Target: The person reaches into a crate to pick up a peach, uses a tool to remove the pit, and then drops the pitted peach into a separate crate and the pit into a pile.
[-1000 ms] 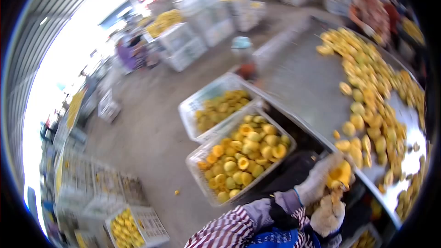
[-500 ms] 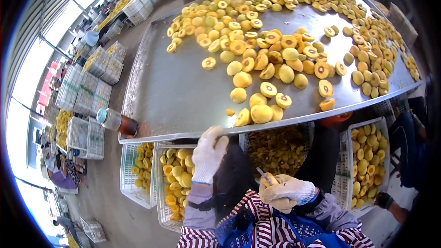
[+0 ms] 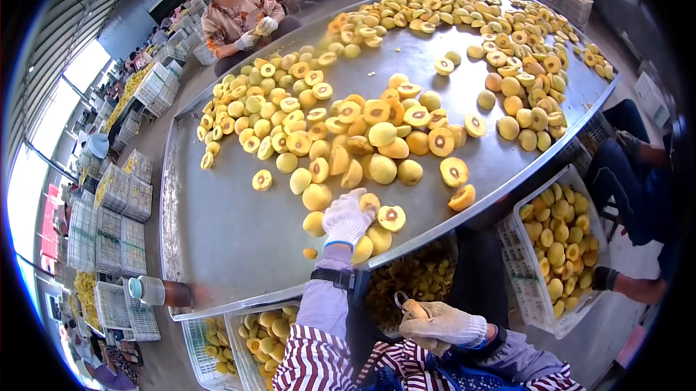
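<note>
My left hand [image 3: 346, 218], in a white knit glove, reaches over the metal table's near edge. Its fingers curl against a yellow peach half [image 3: 369, 202], seemingly gripping it, though the glove hides part of the contact. Beside it lie a cut-side-up peach half [image 3: 392, 218] with a brown-red centre and more halves near the rim. My right hand [image 3: 444, 324], also gloved, is closed above my lap. It holds a pitting tool by its short wooden handle [image 3: 415, 309], and a metal loop [image 3: 400, 299] sticks out at the top.
Many peach halves [image 3: 380, 134] cover the metal table [image 3: 232, 246]. Below its edge are crates of halves [image 3: 558, 246] and a container of dark scraps [image 3: 409, 282]. A bottle [image 3: 163, 292] stands at the left corner. Gloved co-workers [image 3: 243, 21] sit across; another person's arm [image 3: 631, 288] is at right.
My left hand has moved from the table's edge forward onto the peach halves. My right hand still holds the pitting tool, now with its loop visible. The camera view has shifted.
</note>
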Action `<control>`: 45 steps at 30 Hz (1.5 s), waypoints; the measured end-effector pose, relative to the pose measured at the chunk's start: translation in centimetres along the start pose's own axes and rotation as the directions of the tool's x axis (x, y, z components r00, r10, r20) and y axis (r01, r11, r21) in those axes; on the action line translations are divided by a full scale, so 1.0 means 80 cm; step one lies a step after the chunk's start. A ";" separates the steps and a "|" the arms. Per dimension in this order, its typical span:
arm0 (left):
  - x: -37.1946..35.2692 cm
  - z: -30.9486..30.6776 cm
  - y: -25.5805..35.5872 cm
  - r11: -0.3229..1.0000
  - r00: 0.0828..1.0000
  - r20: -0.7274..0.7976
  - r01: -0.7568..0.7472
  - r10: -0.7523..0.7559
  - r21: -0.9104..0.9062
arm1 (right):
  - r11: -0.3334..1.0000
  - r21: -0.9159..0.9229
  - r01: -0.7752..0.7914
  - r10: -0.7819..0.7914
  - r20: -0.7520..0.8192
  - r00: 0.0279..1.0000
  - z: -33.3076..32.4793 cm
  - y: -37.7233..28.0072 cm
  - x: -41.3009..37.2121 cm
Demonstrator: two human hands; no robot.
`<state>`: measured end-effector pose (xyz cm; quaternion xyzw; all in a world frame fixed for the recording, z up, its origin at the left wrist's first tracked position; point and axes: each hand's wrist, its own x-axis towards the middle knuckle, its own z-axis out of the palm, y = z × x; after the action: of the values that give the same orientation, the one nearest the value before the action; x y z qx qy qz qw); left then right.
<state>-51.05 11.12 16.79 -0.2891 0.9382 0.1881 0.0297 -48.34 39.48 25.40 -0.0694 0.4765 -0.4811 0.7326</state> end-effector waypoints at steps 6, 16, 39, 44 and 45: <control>-0.059 -0.020 0.035 0.238 0.999 -0.024 -0.017 -0.025 -0.971 | 0.986 0.014 0.166 -0.163 -0.134 0.977 0.000 -0.022 -0.001; -0.182 -0.035 0.086 -0.427 0.988 0.060 0.117 0.143 -0.897 | 0.893 -0.375 0.251 -0.378 -0.318 0.869 0.002 -0.023 0.005; -0.259 -0.057 0.139 0.007 0.941 -0.319 -0.321 -0.114 -0.947 | 0.838 -0.429 0.338 -0.476 -0.270 0.837 0.039 0.001 -0.010; -0.273 -0.050 0.136 0.149 0.902 -0.399 -0.377 -0.163 -0.914 | 0.822 -0.490 0.290 -0.451 -0.250 0.857 0.043 0.002 -0.015; -0.275 -0.052 0.129 0.215 0.905 -0.409 -0.379 -0.116 -0.900 | 0.866 -0.402 0.296 -0.402 -0.209 0.892 0.043 0.004 -0.016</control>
<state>-38.29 29.17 27.71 -0.1919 0.6214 0.6687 -0.3604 -45.61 39.41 27.83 -0.2180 0.6361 -0.5163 0.5303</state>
